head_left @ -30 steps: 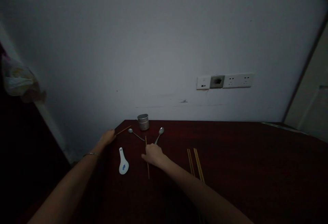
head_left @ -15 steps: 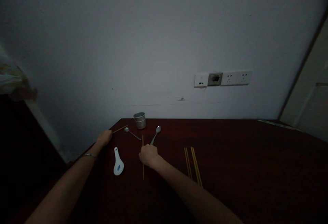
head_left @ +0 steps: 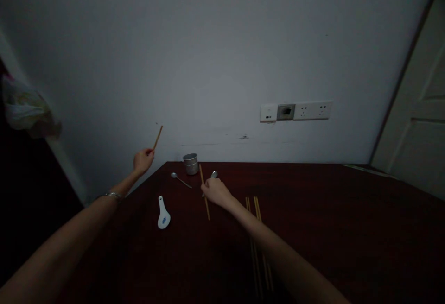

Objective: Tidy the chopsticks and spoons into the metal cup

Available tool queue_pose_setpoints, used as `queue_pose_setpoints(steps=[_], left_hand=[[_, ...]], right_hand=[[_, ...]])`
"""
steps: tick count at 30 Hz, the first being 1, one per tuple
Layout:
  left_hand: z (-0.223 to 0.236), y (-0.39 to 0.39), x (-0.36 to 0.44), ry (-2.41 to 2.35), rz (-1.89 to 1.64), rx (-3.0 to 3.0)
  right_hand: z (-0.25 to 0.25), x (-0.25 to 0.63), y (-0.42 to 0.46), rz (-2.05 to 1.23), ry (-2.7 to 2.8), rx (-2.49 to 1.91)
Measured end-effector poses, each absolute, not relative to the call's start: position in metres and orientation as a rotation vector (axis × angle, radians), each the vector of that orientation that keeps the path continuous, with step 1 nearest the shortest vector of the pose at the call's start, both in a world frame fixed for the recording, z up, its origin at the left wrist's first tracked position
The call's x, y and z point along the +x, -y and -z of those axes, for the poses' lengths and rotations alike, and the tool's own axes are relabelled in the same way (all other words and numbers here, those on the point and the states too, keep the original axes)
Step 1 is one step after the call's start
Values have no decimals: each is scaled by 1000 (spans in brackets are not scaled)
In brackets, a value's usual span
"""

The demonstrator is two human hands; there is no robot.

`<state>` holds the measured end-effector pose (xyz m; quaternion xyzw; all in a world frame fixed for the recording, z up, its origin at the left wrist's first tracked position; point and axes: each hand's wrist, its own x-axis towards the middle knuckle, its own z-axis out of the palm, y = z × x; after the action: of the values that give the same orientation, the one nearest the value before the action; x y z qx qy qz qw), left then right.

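Observation:
My left hand [head_left: 143, 161] is raised off the table's left corner, closed on a wooden chopstick [head_left: 158, 137] that points up towards the wall. My right hand [head_left: 216, 191] is closed on a second chopstick [head_left: 204, 193], its far tip near a small metal cup [head_left: 191, 163] by the wall. One metal spoon [head_left: 180, 180] lies left of that chopstick. Another metal spoon [head_left: 213, 174] shows its bowl just beyond my right hand. A white ceramic spoon [head_left: 163, 212] with a blue mark lies nearer me on the dark red table [head_left: 330, 230].
Several more chopsticks [head_left: 252, 206] lie side by side right of my right forearm. A strip of wall sockets [head_left: 296, 111] is on the white wall. A door [head_left: 417, 114] stands at the right. A plastic bag [head_left: 24, 109] hangs at the far left.
My left hand lifted its chopstick from the table edge up into the air. My right hand picked up the other chopstick and moved it farther, towards the cup.

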<state>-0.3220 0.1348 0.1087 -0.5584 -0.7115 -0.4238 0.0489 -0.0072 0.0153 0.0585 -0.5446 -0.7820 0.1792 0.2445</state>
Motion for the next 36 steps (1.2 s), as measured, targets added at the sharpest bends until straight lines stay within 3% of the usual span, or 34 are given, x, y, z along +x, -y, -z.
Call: queue_pose_setpoints(steps=[5, 9, 19, 25, 36], left_hand=[[-142, -125, -243, 1967, 1858, -1884], [-146, -95, -160, 1913, 2182, -2217], [-72, -20, -3, 2085, 2439, -2840], [-34, 3, 38, 2328, 2539, -2840], [-25, 12, 35, 2392, 2693, -2733]], right_hand=[[-70, 41, -17, -758, 1866, -1345], [-72, 83, -12, -754, 1675, -1271], [-45, 162, 2, -719, 1357, -1155], [-18, 182, 5, -697, 1323, -1209], [-3, 179, 8, -735, 1415, -1182]])
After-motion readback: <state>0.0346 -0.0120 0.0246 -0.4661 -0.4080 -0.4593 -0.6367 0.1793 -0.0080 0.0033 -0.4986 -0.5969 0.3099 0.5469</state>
